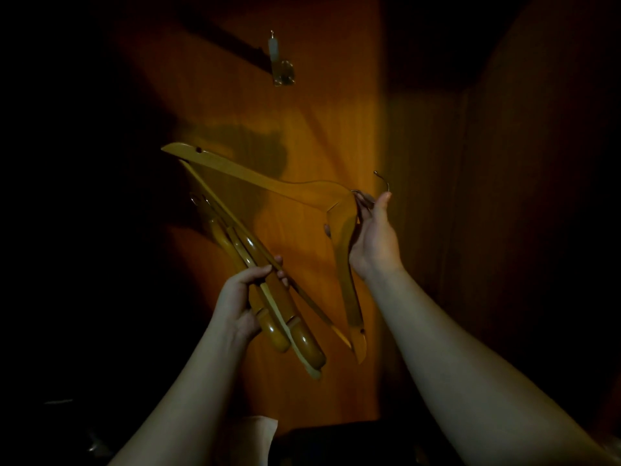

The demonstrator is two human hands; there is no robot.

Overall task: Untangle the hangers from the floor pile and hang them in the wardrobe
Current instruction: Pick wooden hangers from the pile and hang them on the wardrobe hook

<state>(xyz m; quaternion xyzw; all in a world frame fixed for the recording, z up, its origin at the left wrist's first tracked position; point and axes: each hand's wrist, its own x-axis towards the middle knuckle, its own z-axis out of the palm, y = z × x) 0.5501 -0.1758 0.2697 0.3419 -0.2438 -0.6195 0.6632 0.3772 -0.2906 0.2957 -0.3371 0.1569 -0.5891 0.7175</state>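
Hanger [268, 183] mid-frame, flat wood, tilted, metal hook [383, 183] at right. Right hand [373, 237] pinches it at neck, thumb just under hook. Looks rigid and light; varnish likely slick, so neck is best hold, hook free for rail. Left hand [238, 297] wraps bundle [268, 297] of thicker hangers, lower centre; probably heavier, ends could snag. Rail [232, 45] dark, upper centre, bracket [284, 74] at its end. Wardrobe panel [319, 129] behind.
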